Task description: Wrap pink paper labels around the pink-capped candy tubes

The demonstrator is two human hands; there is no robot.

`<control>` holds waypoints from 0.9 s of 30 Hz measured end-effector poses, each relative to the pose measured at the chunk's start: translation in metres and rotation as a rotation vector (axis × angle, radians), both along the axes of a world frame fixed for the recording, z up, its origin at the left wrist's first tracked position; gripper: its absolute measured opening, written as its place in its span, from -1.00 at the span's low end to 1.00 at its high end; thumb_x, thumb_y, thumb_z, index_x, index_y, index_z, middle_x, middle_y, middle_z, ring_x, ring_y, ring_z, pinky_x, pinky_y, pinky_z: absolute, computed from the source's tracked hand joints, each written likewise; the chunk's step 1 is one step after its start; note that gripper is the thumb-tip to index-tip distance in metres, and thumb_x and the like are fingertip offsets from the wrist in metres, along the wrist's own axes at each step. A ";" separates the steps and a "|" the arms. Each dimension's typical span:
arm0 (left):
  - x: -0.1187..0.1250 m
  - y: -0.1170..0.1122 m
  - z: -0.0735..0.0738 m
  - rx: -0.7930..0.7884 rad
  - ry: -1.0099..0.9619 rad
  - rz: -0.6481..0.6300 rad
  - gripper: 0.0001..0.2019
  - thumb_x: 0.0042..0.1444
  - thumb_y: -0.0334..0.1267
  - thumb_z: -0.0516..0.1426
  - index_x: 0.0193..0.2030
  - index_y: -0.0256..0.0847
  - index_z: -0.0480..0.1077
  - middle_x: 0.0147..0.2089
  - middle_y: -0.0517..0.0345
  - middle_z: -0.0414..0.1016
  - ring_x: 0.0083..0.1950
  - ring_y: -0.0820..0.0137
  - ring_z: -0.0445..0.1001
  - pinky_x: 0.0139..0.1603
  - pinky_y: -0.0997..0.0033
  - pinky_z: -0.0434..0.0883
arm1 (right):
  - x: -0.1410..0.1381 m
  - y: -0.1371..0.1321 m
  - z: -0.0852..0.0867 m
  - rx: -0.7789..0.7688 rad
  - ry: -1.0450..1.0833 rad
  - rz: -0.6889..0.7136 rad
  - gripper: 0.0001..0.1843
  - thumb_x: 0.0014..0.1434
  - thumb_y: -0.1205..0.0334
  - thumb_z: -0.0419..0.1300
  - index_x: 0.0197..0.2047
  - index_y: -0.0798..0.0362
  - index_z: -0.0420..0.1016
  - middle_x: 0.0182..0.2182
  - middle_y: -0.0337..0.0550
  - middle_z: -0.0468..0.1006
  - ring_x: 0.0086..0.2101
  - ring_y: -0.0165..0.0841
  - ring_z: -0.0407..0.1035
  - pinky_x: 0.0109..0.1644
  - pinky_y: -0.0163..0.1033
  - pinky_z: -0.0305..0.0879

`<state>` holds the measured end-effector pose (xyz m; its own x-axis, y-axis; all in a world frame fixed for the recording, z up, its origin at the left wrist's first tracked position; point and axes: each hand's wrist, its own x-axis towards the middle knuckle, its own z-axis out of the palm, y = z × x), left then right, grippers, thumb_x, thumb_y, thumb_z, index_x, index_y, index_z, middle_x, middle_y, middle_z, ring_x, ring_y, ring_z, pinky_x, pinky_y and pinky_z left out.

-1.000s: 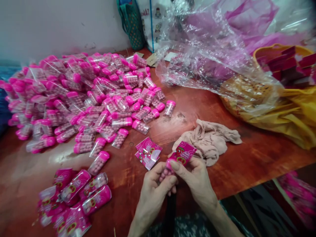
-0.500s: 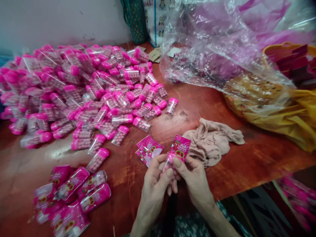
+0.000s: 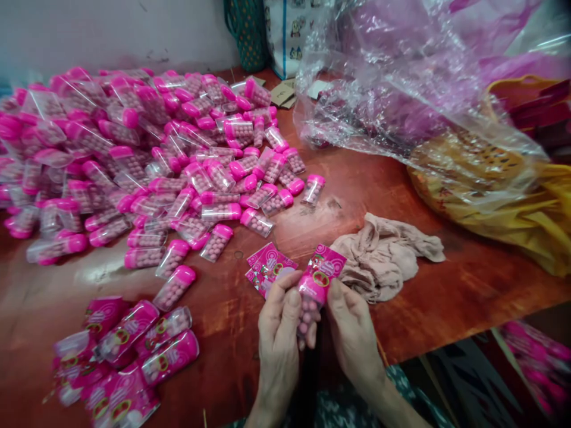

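Between my hands is a small clear candy bottle (image 3: pixel 307 315) of pink balls, its upper part inside a pink printed sleeve (image 3: pixel 322 274). My left hand (image 3: pixel 280 324) grips the bottle from the left, thumb along its side and fingertips behind it. My right hand (image 3: pixel 354 324) pinches the sleeve's right edge between thumb and fingers. Just beyond my left fingers lie several flat pink sleeves (image 3: pixel 270 264). A crumpled beige cloth (image 3: pixel 388 252) is beyond my right hand. At the lower left, several sleeved bottles (image 3: pixel 129 333) are grouped together.
A large heap of unsleeved pink-capped bottles (image 3: pixel 147 154) covers the table's (image 3: pixel 232 321) far left. Clear plastic film (image 3: pixel 379 101) drapes over a yellow basket (image 3: pixel 464 160) at the right. Behind stand a green dotted bag (image 3: pixel 246 35) and a white printed bag (image 3: pixel 294 35).
My right thumb has shifted from the front of the bottle to the sleeve's right edge, so more of the sleeve and the pink balls shows. The view has shifted slightly.
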<state>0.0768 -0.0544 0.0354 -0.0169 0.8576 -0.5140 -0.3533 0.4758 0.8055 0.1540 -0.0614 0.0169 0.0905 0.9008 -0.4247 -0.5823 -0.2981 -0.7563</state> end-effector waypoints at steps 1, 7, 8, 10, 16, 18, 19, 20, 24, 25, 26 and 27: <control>0.000 0.000 0.001 0.005 0.014 0.001 -0.72 0.14 -0.18 0.05 -0.04 -0.22 0.29 -0.58 0.30 0.23 -0.63 0.59 0.14 -0.69 0.64 0.14 | 0.000 0.000 0.001 -0.008 -0.026 0.010 -0.73 0.13 0.04 0.14 -0.38 0.10 0.41 -0.63 -0.28 0.43 -0.70 -0.51 0.28 -0.66 -0.43 0.26; 0.001 -0.008 0.003 0.123 0.278 0.068 -0.72 0.11 -0.15 0.09 -0.04 -0.16 0.32 -0.58 0.33 0.24 -0.62 0.62 0.16 -0.64 0.68 0.17 | -0.015 -0.008 0.003 -0.073 -0.179 -0.013 -0.78 0.09 0.11 0.20 -0.39 0.13 0.48 -0.69 -0.35 0.35 -0.69 -0.59 0.18 -0.64 -0.52 0.16; 0.001 -0.009 0.002 0.129 0.296 0.082 -0.72 0.10 -0.14 0.09 -0.05 -0.15 0.33 -0.58 0.33 0.25 -0.62 0.62 0.17 -0.63 0.68 0.17 | -0.016 -0.008 0.003 -0.078 -0.181 -0.012 -0.78 0.09 0.11 0.20 -0.38 0.13 0.48 -0.68 -0.34 0.36 -0.68 -0.59 0.18 -0.63 -0.52 0.17; 0.001 -0.008 0.001 0.098 0.266 0.094 -0.71 0.10 -0.12 0.09 -0.08 -0.17 0.35 -0.60 0.33 0.25 -0.64 0.62 0.17 -0.65 0.68 0.17 | -0.016 -0.007 0.002 -0.071 -0.183 0.007 -0.77 0.09 0.11 0.19 -0.38 0.13 0.47 -0.67 -0.34 0.36 -0.67 -0.58 0.18 -0.63 -0.51 0.18; -0.007 0.007 -0.003 -0.106 -0.125 0.106 -0.70 0.00 -0.15 0.18 -0.13 -0.20 0.39 -0.56 0.29 0.32 -0.63 0.60 0.23 -0.67 0.65 0.18 | -0.006 -0.001 0.001 0.102 -0.368 0.111 -0.79 0.12 0.13 0.15 -0.25 0.08 0.45 -0.47 -0.23 0.43 -0.53 -0.45 0.32 -0.51 -0.38 0.32; -0.013 0.012 -0.003 -0.140 -0.206 0.141 -0.78 -0.04 -0.26 0.23 -0.21 -0.23 0.42 -0.49 0.25 0.38 -0.57 0.59 0.30 -0.57 0.63 0.27 | -0.007 -0.002 0.001 0.205 -0.566 0.145 -0.67 0.02 0.18 0.25 -0.11 0.04 0.41 -0.26 -0.15 0.46 -0.29 -0.32 0.38 -0.25 -0.28 0.38; -0.015 0.015 -0.004 -0.145 -0.231 0.160 -0.82 -0.04 -0.28 0.22 -0.25 -0.25 0.43 -0.46 0.22 0.41 -0.52 0.57 0.34 -0.51 0.61 0.31 | -0.009 -0.004 0.000 0.249 -0.676 0.136 -0.56 -0.01 0.20 0.28 -0.03 0.03 0.37 -0.18 -0.12 0.44 -0.19 -0.27 0.35 -0.14 -0.23 0.36; -0.018 0.016 -0.004 -0.143 -0.251 0.185 -0.85 -0.02 -0.30 0.21 -0.28 -0.26 0.44 -0.42 0.19 0.42 -0.47 0.55 0.37 -0.45 0.59 0.34 | -0.011 -0.005 -0.001 0.282 -0.783 0.111 -0.48 -0.02 0.23 0.29 0.03 0.03 0.32 -0.12 -0.09 0.42 -0.12 -0.25 0.32 -0.06 -0.20 0.33; -0.020 0.016 -0.006 -0.133 -0.291 0.291 -0.89 0.02 -0.32 0.17 -0.30 -0.28 0.45 -0.39 0.18 0.42 -0.41 0.55 0.38 -0.38 0.61 0.34 | -0.018 -0.010 -0.007 0.326 -1.073 -0.004 -0.60 0.10 0.28 0.18 0.03 0.09 0.30 -0.07 -0.02 0.37 -0.04 -0.24 0.26 0.02 -0.15 0.26; -0.019 0.015 -0.006 -0.124 -0.297 0.313 -0.90 0.02 -0.32 0.17 -0.30 -0.27 0.45 -0.40 0.19 0.42 -0.43 0.56 0.37 -0.39 0.61 0.34 | -0.019 -0.011 -0.007 0.325 -1.097 -0.002 -0.65 0.10 0.27 0.17 -0.01 0.09 0.33 -0.10 -0.02 0.38 -0.06 -0.24 0.27 0.01 -0.14 0.26; -0.017 0.014 -0.005 -0.115 -0.302 0.332 -0.91 0.02 -0.31 0.18 -0.31 -0.26 0.44 -0.42 0.21 0.41 -0.44 0.57 0.36 -0.38 0.61 0.34 | -0.020 -0.011 -0.007 0.329 -1.107 0.006 -0.70 0.10 0.25 0.18 -0.07 0.09 0.36 -0.14 -0.03 0.39 -0.10 -0.24 0.29 -0.01 -0.14 0.27; -0.015 0.012 -0.005 -0.106 -0.304 0.351 -0.91 0.01 -0.30 0.18 -0.32 -0.25 0.44 -0.42 0.21 0.42 -0.44 0.57 0.36 -0.37 0.61 0.35 | -0.021 -0.010 -0.006 0.333 -1.107 0.015 -0.74 0.09 0.22 0.19 -0.12 0.08 0.37 -0.19 -0.06 0.40 -0.14 -0.25 0.30 -0.05 -0.14 0.29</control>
